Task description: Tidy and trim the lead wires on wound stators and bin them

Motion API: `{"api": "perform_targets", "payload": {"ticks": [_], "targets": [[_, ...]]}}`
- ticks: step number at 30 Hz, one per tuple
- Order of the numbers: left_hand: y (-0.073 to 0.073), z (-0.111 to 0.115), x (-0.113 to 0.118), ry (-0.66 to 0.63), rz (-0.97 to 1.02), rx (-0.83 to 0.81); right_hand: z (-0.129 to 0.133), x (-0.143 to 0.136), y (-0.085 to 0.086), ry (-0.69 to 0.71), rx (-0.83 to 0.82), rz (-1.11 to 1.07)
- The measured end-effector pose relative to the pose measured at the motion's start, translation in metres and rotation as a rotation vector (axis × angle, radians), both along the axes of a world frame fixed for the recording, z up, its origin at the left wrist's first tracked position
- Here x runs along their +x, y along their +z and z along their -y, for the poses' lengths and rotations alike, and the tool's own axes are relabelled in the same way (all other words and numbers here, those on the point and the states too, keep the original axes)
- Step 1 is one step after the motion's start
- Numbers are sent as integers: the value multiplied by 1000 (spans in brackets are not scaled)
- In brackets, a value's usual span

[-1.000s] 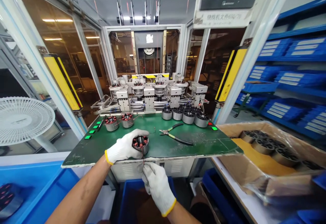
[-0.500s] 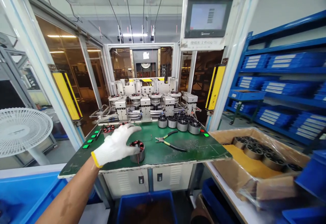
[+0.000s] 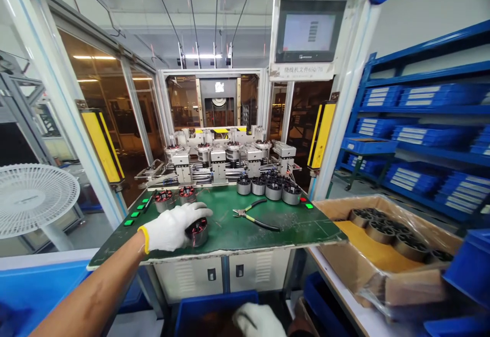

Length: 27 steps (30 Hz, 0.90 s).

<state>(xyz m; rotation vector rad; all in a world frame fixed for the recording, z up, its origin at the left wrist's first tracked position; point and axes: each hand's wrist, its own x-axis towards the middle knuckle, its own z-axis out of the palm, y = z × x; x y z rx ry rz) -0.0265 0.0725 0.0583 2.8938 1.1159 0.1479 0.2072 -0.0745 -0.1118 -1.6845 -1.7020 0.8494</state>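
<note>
My left hand (image 3: 176, 227), in a white glove with a yellow cuff, is closed round the side of a wound motor stator (image 3: 198, 233) near the front of the green tabletop (image 3: 225, 240). Red windings show inside its grey ring. Two more wound stators, one left (image 3: 164, 200) and one right (image 3: 187, 194), stand beyond that hand. My right hand (image 3: 261, 320), also gloved, hangs low over a blue bin (image 3: 218, 304) under the table; its fingers are blurred and partly out of sight. Cutting pliers (image 3: 257, 218) with black and green handles lie with their handles spread.
Several stators without visible red windings (image 3: 273, 190) stand at the table's back right. Behind them is a winding machine (image 3: 218, 158). A cardboard box (image 3: 344, 245) of stators sits right, a white fan (image 3: 36, 199) left. Green buttons (image 3: 132, 216) line the left edge.
My left hand and the stator have shifted slightly left, and the hand now wraps the stator more closely. The right hand has come into view low over the bin.
</note>
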Motion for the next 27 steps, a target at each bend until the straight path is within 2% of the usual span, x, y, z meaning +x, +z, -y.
{"api": "perform_targets", "payload": {"ticks": [2, 4, 6, 8, 9, 11, 14, 17, 22, 25, 27], "targets": [[-1, -1, -7, 96, 38, -10, -10, 12, 29, -47, 111, 22], [-4, 2, -6, 192, 58, -34, -20, 18, 68, -63, 268, -13], [-6, 7, -4, 244, 80, -65, -29, 15, 105, 4, 378, -76], [-7, 11, -3, 271, 106, -80, -39, 1, 127, 122, 466, -51], [-8, 13, -3, 275, 121, -88, -45, -9, 131, 161, 498, 6], [-10, 15, -4, 260, 163, -117, -58, -29, 127, 164, 514, 191], [-12, 16, -6, 238, 247, -186, -77, -51, 107, 90, 441, 460], [-14, 13, -8, 256, 274, -242, -87, -61, 94, 92, 431, 589], [-12, 6, -10, 250, 244, -288, -82, -51, 87, 149, 476, 634], [-11, 5, -12, 252, 240, -291, -74, -35, 81, 167, 448, 684], [-11, 6, -12, 246, 246, -288, -66, -21, 84, 172, 424, 740]]}}
